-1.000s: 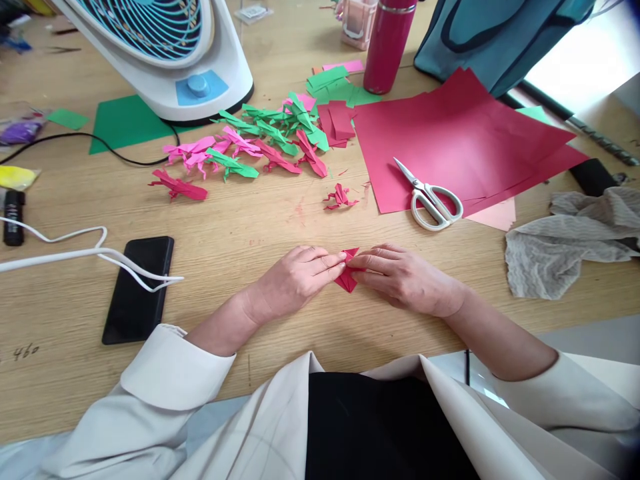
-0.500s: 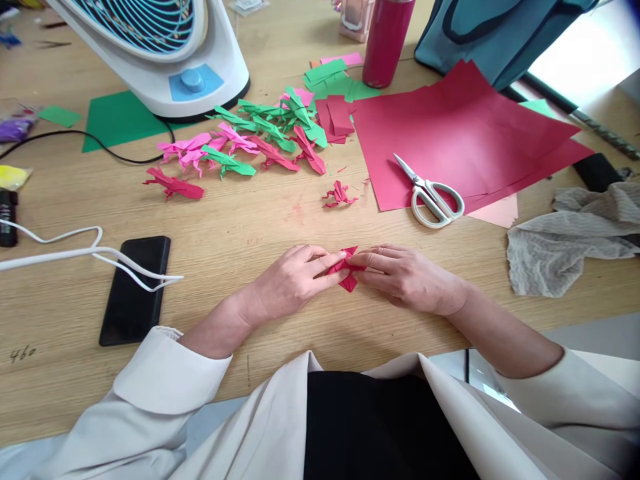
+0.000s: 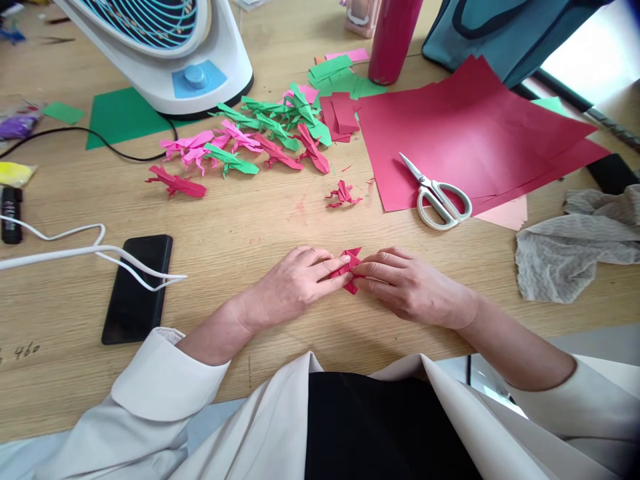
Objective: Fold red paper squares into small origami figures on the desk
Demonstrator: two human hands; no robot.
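Between my hands, close above the table, is a small piece of folded red paper (image 3: 353,255) with pointed corners. My left hand (image 3: 300,280) has its fingertips closed on the paper's left side. From the right, my right hand (image 3: 407,280) pinches the other side with thumb and fingers. My fingers cover part of the folds. Just beyond lies a small red origami figure (image 3: 343,193) with thin bent legs. Farther back is a cluster of folded paper figures in green (image 3: 233,161), pink (image 3: 193,148) and red (image 3: 177,182).
White-handled scissors (image 3: 440,200) lie partly on large red paper sheets (image 3: 450,127) at the right. A black phone (image 3: 137,290) with a white cable (image 3: 75,252) over it is at left. Behind stand a fan (image 3: 210,73), a red bottle (image 3: 395,40) and a teal bag (image 3: 480,33).
The whole view has shifted slightly. Both hands still hold the folded red paper, and its upper point now sticks out more toward the right.
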